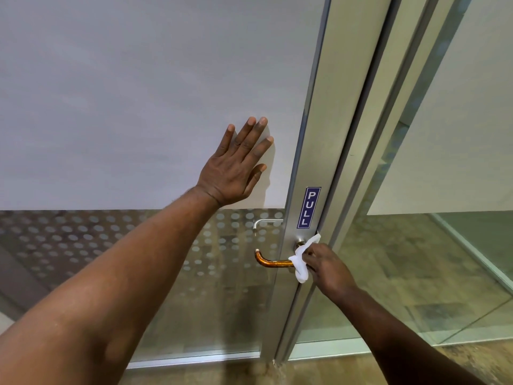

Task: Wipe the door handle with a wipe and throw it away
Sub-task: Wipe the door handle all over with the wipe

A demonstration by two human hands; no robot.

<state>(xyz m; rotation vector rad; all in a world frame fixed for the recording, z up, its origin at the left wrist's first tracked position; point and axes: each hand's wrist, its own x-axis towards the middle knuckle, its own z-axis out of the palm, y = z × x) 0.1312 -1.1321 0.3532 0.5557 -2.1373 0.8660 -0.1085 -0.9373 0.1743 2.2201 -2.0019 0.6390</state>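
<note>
Your right hand (324, 266) holds the crumpled white wipe (301, 262) around the curved copper-coloured door handle (270, 262), near its base. Above the handle, your left hand (236, 168) lies flat and wide open on the frosted glass door (138, 93), probably to steady it.

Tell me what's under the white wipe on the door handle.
The wipe covers the handle near its round base; that stretch is hidden. The bare orange lever runs left from it. The right hand holds the wipe; the left hand presses flat on the glass.

This looks like an office building: a frosted glass door (138, 93) in a metal frame (319, 162), a blue PULL sticker (308, 207), glass partition walls (444, 190).
</note>
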